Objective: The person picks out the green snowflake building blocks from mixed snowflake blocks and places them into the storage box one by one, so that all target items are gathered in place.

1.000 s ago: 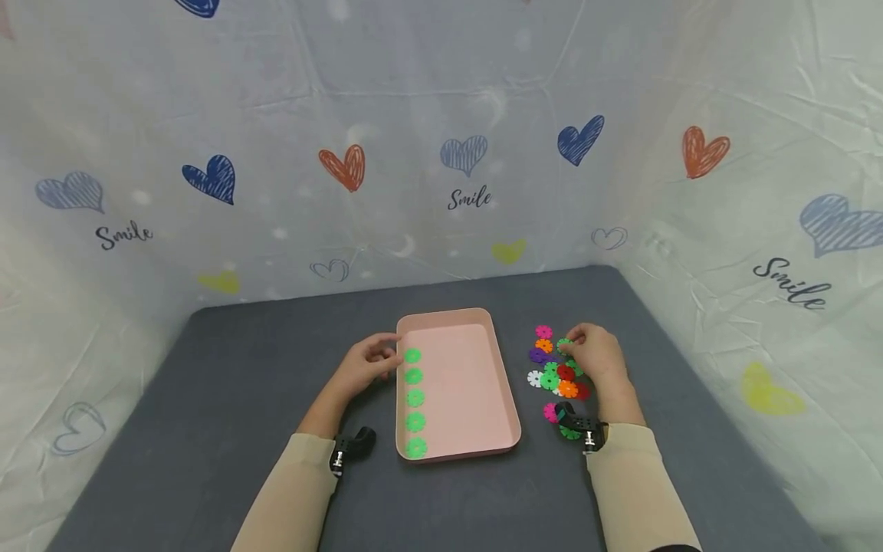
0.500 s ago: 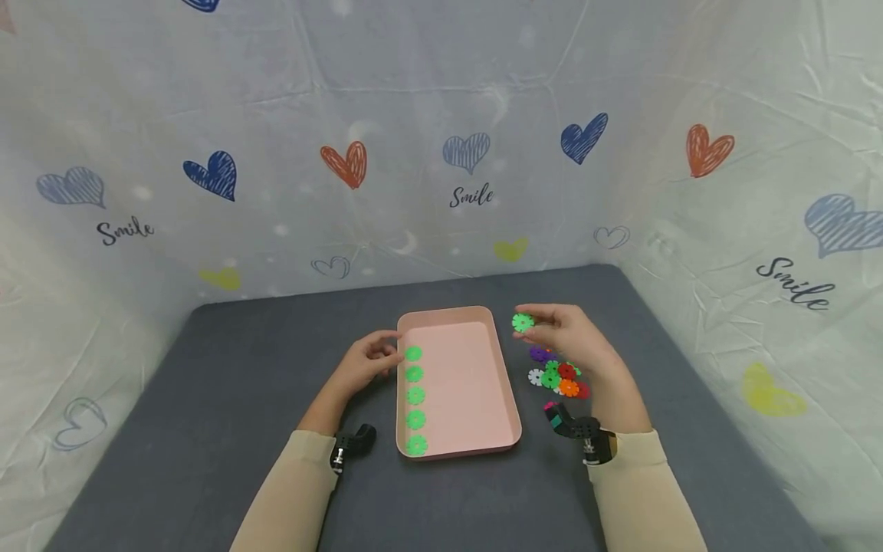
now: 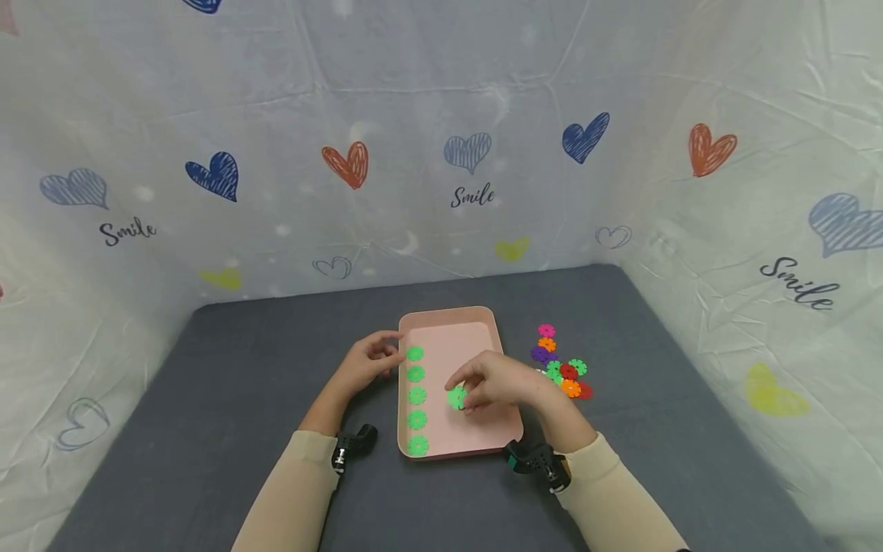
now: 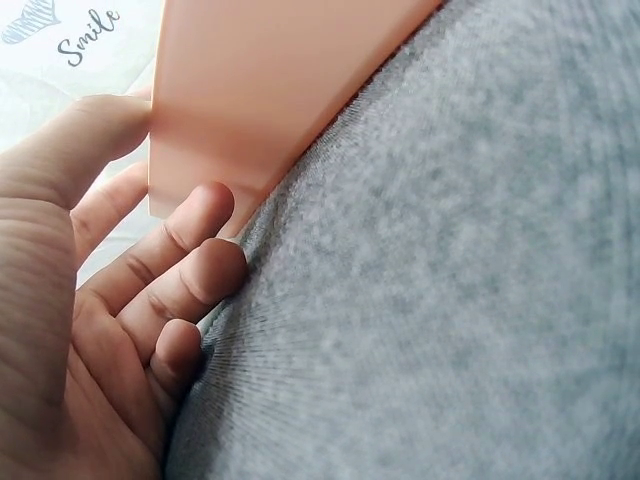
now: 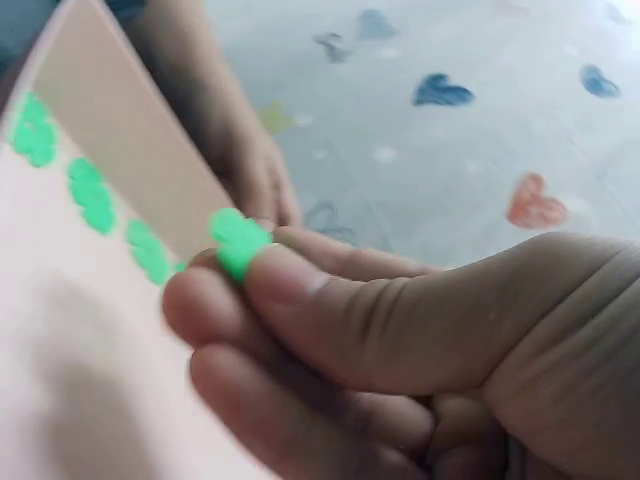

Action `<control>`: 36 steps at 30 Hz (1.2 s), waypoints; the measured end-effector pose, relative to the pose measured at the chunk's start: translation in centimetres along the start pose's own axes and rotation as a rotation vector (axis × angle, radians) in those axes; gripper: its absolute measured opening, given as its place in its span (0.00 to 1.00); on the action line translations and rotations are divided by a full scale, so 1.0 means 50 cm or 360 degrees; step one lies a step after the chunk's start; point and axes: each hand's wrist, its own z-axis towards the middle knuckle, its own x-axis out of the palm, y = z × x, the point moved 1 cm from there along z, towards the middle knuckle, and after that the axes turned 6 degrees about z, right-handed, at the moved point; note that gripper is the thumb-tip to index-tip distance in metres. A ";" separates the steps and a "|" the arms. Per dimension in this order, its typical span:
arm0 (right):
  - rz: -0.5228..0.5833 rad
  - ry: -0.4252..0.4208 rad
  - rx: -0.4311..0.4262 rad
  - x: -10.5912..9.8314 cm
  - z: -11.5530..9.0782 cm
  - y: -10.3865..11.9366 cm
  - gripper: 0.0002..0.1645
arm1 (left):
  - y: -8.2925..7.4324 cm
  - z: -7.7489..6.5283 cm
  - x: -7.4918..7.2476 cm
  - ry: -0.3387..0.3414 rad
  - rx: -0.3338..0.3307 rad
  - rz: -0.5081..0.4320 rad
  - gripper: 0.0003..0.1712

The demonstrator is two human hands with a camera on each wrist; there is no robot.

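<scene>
My right hand (image 3: 500, 381) is over the pink tray (image 3: 476, 326), pinching a green flower-shaped plastic disc (image 3: 457, 397) between thumb and fingers. In the right wrist view the same green disc (image 5: 238, 243) sticks out past the thumb tip. My left hand (image 3: 369, 360) holds the tray's left rim, thumb and one finger reaching over the edge while the other fingers curl outside the tray wall (image 4: 250, 90). Several matching green discs (image 3: 417, 395) lie in a column inside the tray, along its left side.
Right of the tray lies a loose pile of notched discs, including a pink disc (image 3: 546, 330), a purple disc (image 3: 540, 353), a red disc (image 3: 569, 372) and an orange disc (image 3: 570, 389). A dark grey cloth (image 3: 276, 360) covers the table; a heart-printed curtain (image 3: 407, 199) hangs behind.
My right hand has picked a green disc from the pile, lifted it and carried it left over the tray. The left hand has stayed at the tray's rim.
</scene>
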 end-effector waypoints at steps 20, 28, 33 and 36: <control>-0.0441 0.0335 0.0128 0.085 0.015 -0.009 0.21 | -0.001 0.010 0.004 -0.0014 0.0018 0.0046 0.27; -0.0283 0.0138 -0.0012 -0.028 -0.022 -0.002 0.20 | 0.005 0.008 -0.002 0.0035 0.0033 -0.0001 0.29; -0.0238 -0.0381 0.0102 -0.135 -0.073 -0.059 0.18 | 0.010 0.007 -0.003 0.0045 0.0036 -0.0001 0.29; -0.0214 -0.0568 0.0251 -0.175 -0.100 -0.104 0.17 | 0.012 0.006 -0.001 0.0045 0.0032 -0.0001 0.28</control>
